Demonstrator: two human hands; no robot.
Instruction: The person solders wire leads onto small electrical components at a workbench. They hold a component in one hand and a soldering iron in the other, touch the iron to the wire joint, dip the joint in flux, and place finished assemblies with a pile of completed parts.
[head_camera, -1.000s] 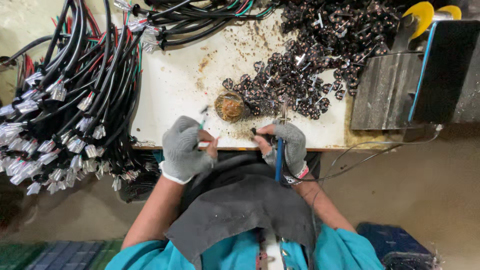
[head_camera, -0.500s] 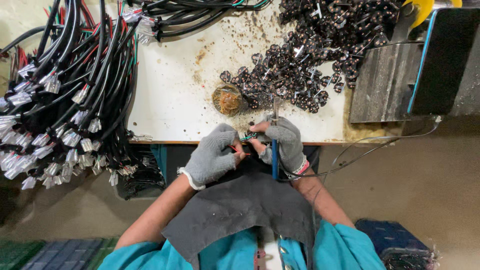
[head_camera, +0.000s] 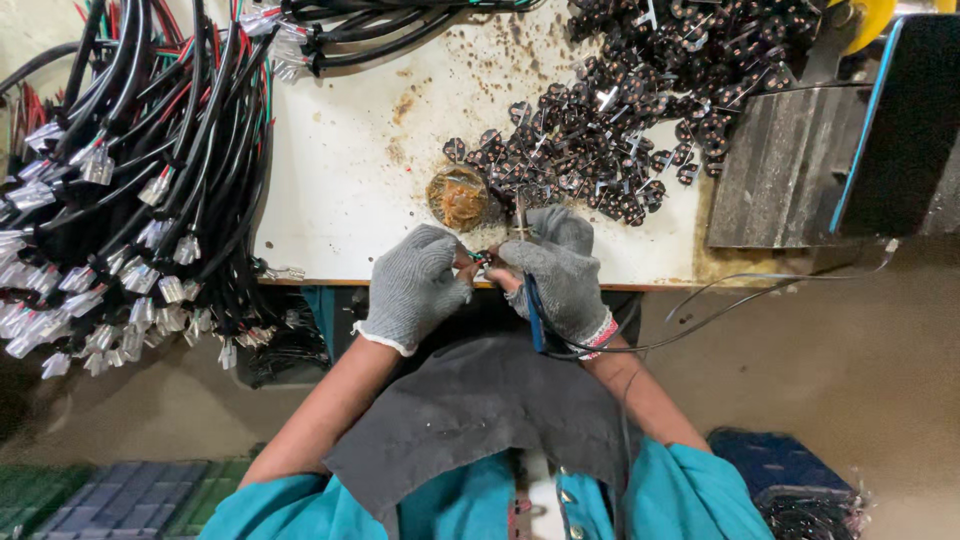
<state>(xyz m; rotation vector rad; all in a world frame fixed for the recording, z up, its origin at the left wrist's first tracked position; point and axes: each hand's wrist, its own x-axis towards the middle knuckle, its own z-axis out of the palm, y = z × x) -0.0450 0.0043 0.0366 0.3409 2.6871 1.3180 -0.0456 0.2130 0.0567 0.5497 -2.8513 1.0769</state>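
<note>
Change noted: the left hand has closed in on the right hand at the worktop's near edge; assembly is under way. Both gloved hands pinch one small plug part with red and green wires. Right hand also clamps a blue-handled tool. Loose black plugs lie behind.

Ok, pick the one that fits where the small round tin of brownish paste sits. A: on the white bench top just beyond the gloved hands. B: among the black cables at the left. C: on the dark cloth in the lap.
A: the small round tin of brownish paste stands on the stained white bench top, just past the grey-gloved left hand and right hand, beside the heap of black plug parts.
</note>
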